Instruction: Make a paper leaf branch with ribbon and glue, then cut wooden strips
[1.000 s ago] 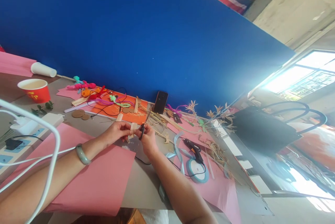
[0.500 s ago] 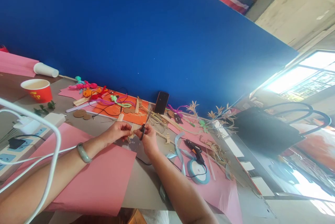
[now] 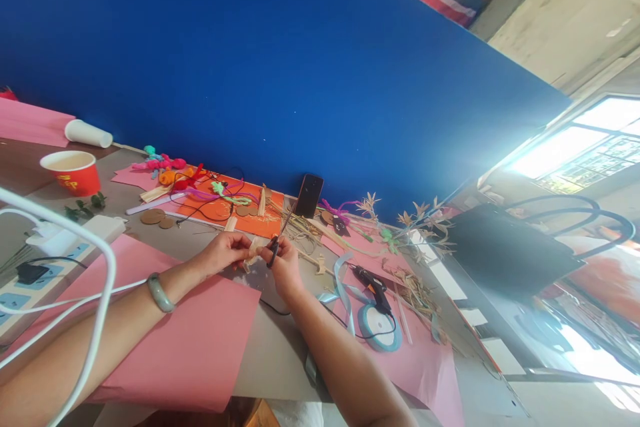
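My left hand (image 3: pixel 231 250) pinches a small pale, straw-coloured strip (image 3: pixel 254 248), perhaps dried husk. Close beside it, my right hand (image 3: pixel 284 262) is closed around the dark handles of a pair of scissors (image 3: pixel 273 250), whose blades point up and away toward the phone. The fingertips of both hands nearly meet at the strip. Below my left wrist, with its green bangle (image 3: pixel 160 292), a sheet of pink paper (image 3: pixel 185 334) covers the table. Beyond the hands, an orange sheet (image 3: pixel 203 210) carries pipe cleaners, a black cord and pale scraps.
A phone (image 3: pixel 309 195) leans against the blue panel (image 3: pixel 280 67). To the right are a glue gun (image 3: pixel 374 288), a ribbon roll (image 3: pixel 369 328) and dried stems (image 3: pixel 417 290). On the left stand a red paper cup (image 3: pixel 77 177), a power strip (image 3: pixel 55 280) and a white cable (image 3: pixel 107 280).
The pale strip has shifted slightly between my fingers, and the scissors have turned a little. Both arms stay almost in the same place.
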A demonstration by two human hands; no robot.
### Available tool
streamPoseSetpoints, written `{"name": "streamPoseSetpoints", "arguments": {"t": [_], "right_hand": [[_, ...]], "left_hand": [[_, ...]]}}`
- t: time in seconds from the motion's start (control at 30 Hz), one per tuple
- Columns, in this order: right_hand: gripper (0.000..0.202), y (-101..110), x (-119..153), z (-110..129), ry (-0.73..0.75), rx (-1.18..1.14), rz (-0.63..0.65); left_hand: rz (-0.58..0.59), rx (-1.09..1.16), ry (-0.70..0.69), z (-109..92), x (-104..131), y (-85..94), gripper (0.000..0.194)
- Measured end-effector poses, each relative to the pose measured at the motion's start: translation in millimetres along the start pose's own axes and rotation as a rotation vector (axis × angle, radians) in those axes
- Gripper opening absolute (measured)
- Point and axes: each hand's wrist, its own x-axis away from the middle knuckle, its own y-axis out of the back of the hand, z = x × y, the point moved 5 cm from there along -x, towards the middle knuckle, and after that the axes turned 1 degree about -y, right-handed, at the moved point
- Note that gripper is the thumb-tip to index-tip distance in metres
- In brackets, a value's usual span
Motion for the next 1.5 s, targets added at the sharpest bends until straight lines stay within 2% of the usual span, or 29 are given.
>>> {"name": "streamPoseSetpoints", "arguments": {"t": [0.2,0.43,0.67,1.0,1.2,1.5], "right_hand": [[0.033,0.8,0.7,3.6,0.045,0.009,-0.01],[0.035,3.6,0.8,8.1,0.043,-0.035,-0.026],[0.035,2.0,1.8,8.5,0.072,0.046,-0.005],[0.034,5.0,-1.5,5.6,0.05,-0.008,-0.026],[0.035,0.8,1.2,3.5,0.071,0.08,0.002],[0.039,6.4,-2.6,7.2,0.035,0.02,-0.045]], "left_hand": [[0.032,-0.056,0.007,1.0,-1.2,-1.3,0.035],[0.047,-0.019,0.043,3.0,-0.8,-1.0,0.035],[0.01,-0.138,0.021,-3.1,1.0,-5.1,0.032],[0.144,-0.129,0.093,4.4,1.9,-5.3,0.033],[0.102,-0.155,0.084,3.8,1.7,-5.5,0.031],[0.107,-0.147,0.097,0.6,2.5,-3.7,0.039]]}}
